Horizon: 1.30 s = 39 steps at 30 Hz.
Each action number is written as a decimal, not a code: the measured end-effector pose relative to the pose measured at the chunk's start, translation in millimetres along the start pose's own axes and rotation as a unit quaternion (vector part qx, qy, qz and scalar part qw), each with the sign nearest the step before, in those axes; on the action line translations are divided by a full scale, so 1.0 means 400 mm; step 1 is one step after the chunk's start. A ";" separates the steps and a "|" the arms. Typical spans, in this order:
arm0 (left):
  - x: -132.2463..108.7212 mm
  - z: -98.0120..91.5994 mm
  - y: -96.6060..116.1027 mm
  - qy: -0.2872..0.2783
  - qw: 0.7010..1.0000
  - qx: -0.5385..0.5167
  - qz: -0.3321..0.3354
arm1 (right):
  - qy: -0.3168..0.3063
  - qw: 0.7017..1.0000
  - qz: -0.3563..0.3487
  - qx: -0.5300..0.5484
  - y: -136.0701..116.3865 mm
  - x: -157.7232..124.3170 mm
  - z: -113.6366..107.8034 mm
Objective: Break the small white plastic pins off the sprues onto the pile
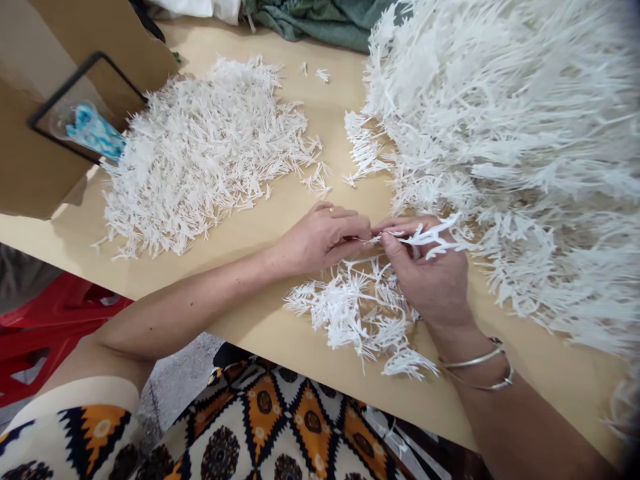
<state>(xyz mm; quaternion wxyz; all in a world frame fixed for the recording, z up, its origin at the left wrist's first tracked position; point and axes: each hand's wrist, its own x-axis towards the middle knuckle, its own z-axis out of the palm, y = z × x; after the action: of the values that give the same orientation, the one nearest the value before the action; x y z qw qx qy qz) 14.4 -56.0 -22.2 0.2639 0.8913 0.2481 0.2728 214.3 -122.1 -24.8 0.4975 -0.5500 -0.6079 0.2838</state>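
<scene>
Tabletop (pixel 345 80) of pale tan, seen from above by the person sitting or standing at it, spreads across most of the view, covered in places with white, many-branched pieces that look like plastic. Near the middle, the person's two hands meet. The right hand (pixel 433 277) pinches a white sprig (pixel 427 237) between thumb and fingers; its forked branches point to the right, lying over the back of that hand. The left hand (pixel 327 237), a gold ring (pixel 331 209) on one finger, reaches in from the left with its fingertips closed on the sprig's thin end, almost touching the right fingers. Just below the hands, toward the person's body, lies a small loose cluster (pixel 357 310) of similar branched pieces. Beyond the left arm is a broad, low heap (pixel 210 153) of short white bits, and on the right a much larger, shaggy mound (pixel 500 147) runs up to the picture's edge. At upper left, a cardboard box (pixel 30 167) stands beside a clear cup (pixel 95 130) with blue and white contents. A dark green cloth (pixel 310 23) lies along the far edge. Silvery bracelets (pixel 480 360) circle the right wrist, and patterned orange, black and cream clothing (pixel 280 413) shows below.
</scene>
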 end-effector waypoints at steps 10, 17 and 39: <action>-0.010 0.023 0.042 -0.045 0.988 0.055 0.134 | 0.069 0.992 0.019 -0.105 0.046 0.035 0.001; -0.006 -0.027 0.005 0.221 0.973 -0.015 -0.067 | 0.075 0.995 0.065 0.019 0.045 0.030 -0.007; -0.014 -0.031 0.002 0.099 0.990 0.082 -0.056 | -0.016 0.985 0.138 0.102 0.000 0.018 -0.023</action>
<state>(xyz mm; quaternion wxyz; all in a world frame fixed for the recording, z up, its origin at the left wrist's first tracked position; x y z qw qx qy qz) 2.9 -55.7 -14.8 0.1791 0.8632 0.3442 0.3229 223.6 -116.9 -19.4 0.4969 -0.5705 -0.5018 0.4193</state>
